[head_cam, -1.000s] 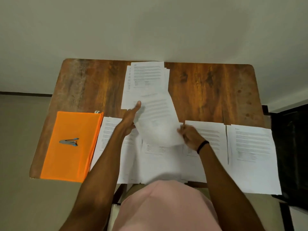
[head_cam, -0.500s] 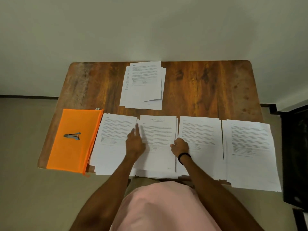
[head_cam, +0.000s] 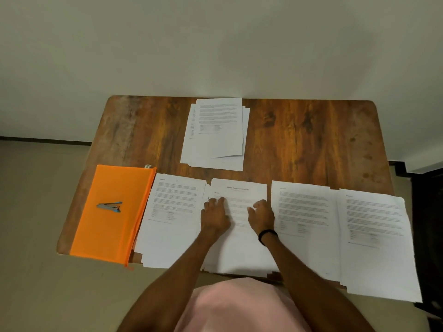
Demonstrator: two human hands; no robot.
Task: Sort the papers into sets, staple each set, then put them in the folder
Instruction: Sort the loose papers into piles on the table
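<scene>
Several piles of printed white paper lie in a row along the near edge of the wooden table [head_cam: 299, 140]. My left hand [head_cam: 214, 215] and my right hand [head_cam: 261, 216] rest palm down on the second pile [head_cam: 239, 248], fingers loosely spread, holding nothing. Beside it lie the left pile [head_cam: 172, 212], a third pile [head_cam: 304, 224] and the far-right pile [head_cam: 376, 240]. An unsorted stack [head_cam: 215, 133] sits at the back middle. The orange zip folder [head_cam: 110, 212] lies flat at the left, with a small grey and blue stapler [head_cam: 110, 206] on top.
The far-right pile and the folder both overhang the table's near edge. A pale wall stands right behind the table. A dark piece of furniture [head_cam: 429, 236] is at the right. Bare wood shows at the back left and back right.
A second ago both hands carried a sheet from the back stack toward me. That sheet now lies on the second pile, and both hands press flat on it.
</scene>
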